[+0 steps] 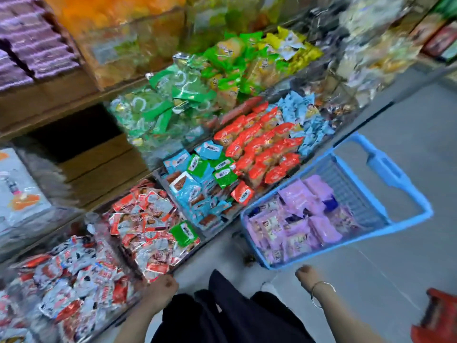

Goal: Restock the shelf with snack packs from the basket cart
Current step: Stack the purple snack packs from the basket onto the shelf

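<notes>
A blue basket cart (405,220) stands on the floor to the right of the shelf, holding several purple snack packs (296,224). The low shelf (205,235) carries bins of red, blue and green snack packs. My left hand (162,289) hangs near the shelf's front edge by the red-and-white packs, fingers curled, holding nothing that I can see. My right hand (306,273) hovers just below the basket's near corner, fingers loosely curled and empty, a thin bangle on its wrist. The whole view is motion-blurred.
Cardboard boxes (103,164) sit under the upper shelf at left. Purple cartons (32,45) are stacked at top left. A red basket (437,318) shows at the bottom right. Grey floor (371,280) lies open right of the cart.
</notes>
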